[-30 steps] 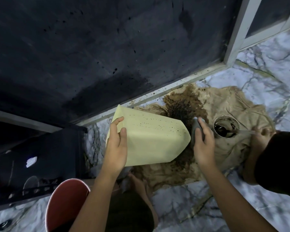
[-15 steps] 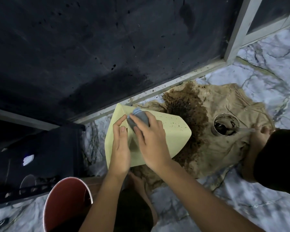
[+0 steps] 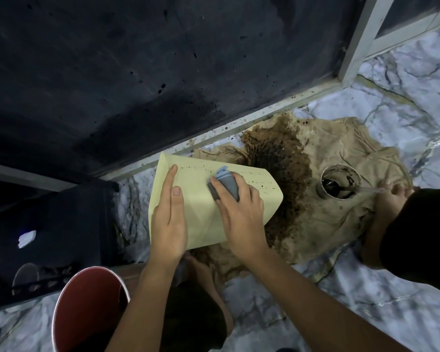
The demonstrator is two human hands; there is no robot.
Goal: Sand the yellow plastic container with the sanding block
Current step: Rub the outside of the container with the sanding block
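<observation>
Container (image 3: 208, 207): left hand (image 3: 169, 222) lying flat, steadying; right hand (image 3: 241, 212) gripping sanding block (image 3: 224, 186), working speckled face; keeping pressure even.

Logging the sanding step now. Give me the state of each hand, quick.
Left hand: open, fingers straight, pressing flat on the pale yellow plastic container.
Right hand: closed, gripping the grey sanding block against the container.
</observation>
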